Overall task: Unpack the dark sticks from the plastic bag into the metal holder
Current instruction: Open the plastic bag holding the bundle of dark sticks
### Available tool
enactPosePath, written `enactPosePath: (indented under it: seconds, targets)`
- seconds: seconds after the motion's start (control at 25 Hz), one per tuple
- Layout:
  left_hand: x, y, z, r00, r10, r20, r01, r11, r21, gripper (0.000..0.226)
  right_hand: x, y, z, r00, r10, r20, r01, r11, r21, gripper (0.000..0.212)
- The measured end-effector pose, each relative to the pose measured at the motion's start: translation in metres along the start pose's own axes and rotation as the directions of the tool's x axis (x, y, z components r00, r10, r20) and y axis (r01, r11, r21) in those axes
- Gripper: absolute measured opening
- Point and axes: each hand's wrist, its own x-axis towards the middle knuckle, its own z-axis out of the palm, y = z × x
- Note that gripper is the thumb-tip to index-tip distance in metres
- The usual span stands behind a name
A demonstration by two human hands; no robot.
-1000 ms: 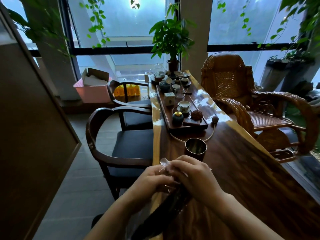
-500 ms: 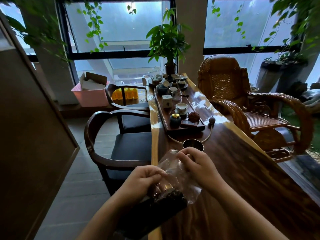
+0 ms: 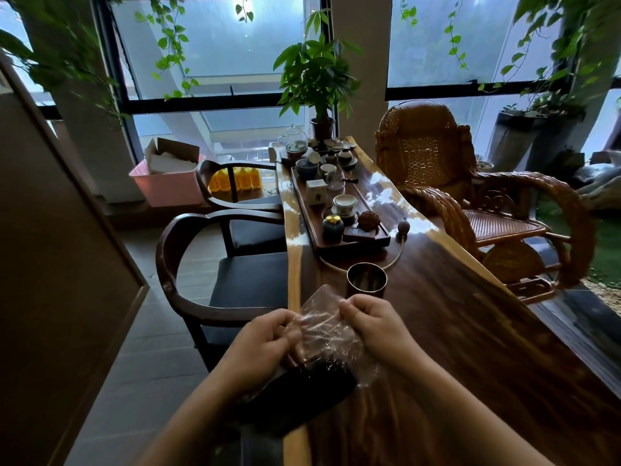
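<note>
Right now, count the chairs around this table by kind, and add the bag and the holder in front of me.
2 dark wooden armchairs
1 wicker rocking chair
1 plastic bag
1 metal holder
Total: 5

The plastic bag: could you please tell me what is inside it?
Dark sticks fill the lower end of the plastic bag. The left hand and right hand pinch its crumpled top, partly covering the opening.
</note>
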Motion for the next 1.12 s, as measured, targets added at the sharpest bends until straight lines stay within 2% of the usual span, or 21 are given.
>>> enactPosePath:
  seconds: [0.08,0.12,0.16,0.2,0.24,0.28,0.32,0.4,0.44,0.48,0.52,0.56,0.6,0.64,0.68,0.8,0.88,1.04,1.12]
  targets:
    - [-0.007,-0.004,0.011,0.994,0.031,-0.105,-0.025,0.998,0.057,0.048,-0.004,0.003,0.010,0.999,0.048,-0.015,-0.046,0.995,0.094,0.026]
    - [-0.013,-0.004,0.020,0.972,0.089,-0.218,-0.072,0.994,0.087,0.062,-0.004,0.003,0.013,0.997,0.070,-0.036,-0.065,0.989,0.132,0.025]
    - [-0.018,-0.004,0.029,0.920,0.181,-0.348,-0.139,0.980,0.142,0.068,-0.003,0.001,0.015,0.995,0.084,-0.058,-0.074,0.984,0.161,0.025]
    - [-0.023,-0.004,0.039,0.845,0.297,-0.444,-0.217,0.951,0.222,0.065,-0.002,0.000,0.018,0.993,0.091,-0.071,-0.077,0.980,0.186,0.024]
    - [-0.026,-0.006,0.048,0.789,0.382,-0.481,-0.273,0.919,0.283,0.056,-0.001,-0.002,0.022,0.993,0.095,-0.072,-0.077,0.972,0.221,0.023]
    - [-0.028,-0.004,0.055,0.791,0.405,-0.459,-0.293,0.909,0.298,0.048,0.000,-0.005,0.028,0.993,0.101,-0.064,-0.082,0.964,0.254,0.023]
    - [-0.027,0.000,0.060,0.822,0.391,-0.413,-0.292,0.913,0.284,0.045,0.001,-0.007,0.032,0.993,0.109,-0.045,-0.092,0.955,0.281,0.024]
    - [-0.024,0.002,0.062,0.892,0.302,-0.337,-0.237,0.946,0.222,0.049,0.001,-0.013,0.039,0.993,0.119,-0.004,-0.113,0.949,0.295,0.025]
    - [-0.024,0.002,0.060,0.906,0.264,-0.332,-0.209,0.959,0.193,0.047,0.000,-0.015,0.039,0.996,0.090,-0.010,-0.085,0.965,0.250,0.025]
    - [-0.024,0.001,0.058,0.905,0.254,-0.342,-0.197,0.961,0.193,0.041,0.000,-0.015,0.035,0.999,0.003,-0.049,0.003,0.995,0.103,0.025]
    - [-0.024,0.001,0.055,0.889,0.285,-0.358,-0.212,0.950,0.229,0.032,0.001,-0.014,0.028,0.985,-0.137,-0.107,0.120,0.982,-0.148,0.024]
    - [-0.024,0.001,0.052,0.872,0.326,-0.364,-0.237,0.933,0.270,0.021,0.002,-0.015,0.020,0.942,-0.300,-0.149,0.218,0.887,-0.406,0.023]
    - [-0.024,0.002,0.049,0.862,0.356,-0.360,-0.261,0.922,0.287,0.013,0.002,-0.018,0.012,0.893,-0.416,-0.173,0.263,0.794,-0.548,0.024]
    - [-0.024,0.006,0.047,0.858,0.372,-0.353,-0.282,0.918,0.281,0.009,0.001,-0.022,0.008,0.878,-0.442,-0.186,0.279,0.786,-0.551,0.025]
    - [-0.024,0.009,0.045,0.856,0.380,-0.351,-0.299,0.917,0.263,0.006,0.001,-0.023,0.007,0.888,-0.416,-0.195,0.279,0.826,-0.490,0.024]
    - [-0.026,0.013,0.041,0.848,0.355,-0.393,-0.303,0.934,0.189,0.009,-0.005,-0.026,0.013,0.941,-0.294,-0.169,0.260,0.945,-0.196,0.018]
    - [-0.029,0.009,0.037,0.857,0.316,-0.406,-0.288,0.949,0.129,0.010,-0.008,-0.027,0.007,0.963,-0.236,-0.127,0.228,0.971,-0.075,0.021]
    - [-0.030,0.008,0.037,0.897,0.282,-0.340,-0.267,0.959,0.091,0.022,-0.011,-0.027,0.014,0.969,-0.247,-0.019,0.241,0.958,-0.154,0.005]
    - [-0.029,0.010,0.039,0.907,0.278,-0.315,-0.267,0.960,0.079,0.024,-0.012,-0.028,0.025,0.974,-0.225,0.001,0.223,0.963,-0.152,0.007]
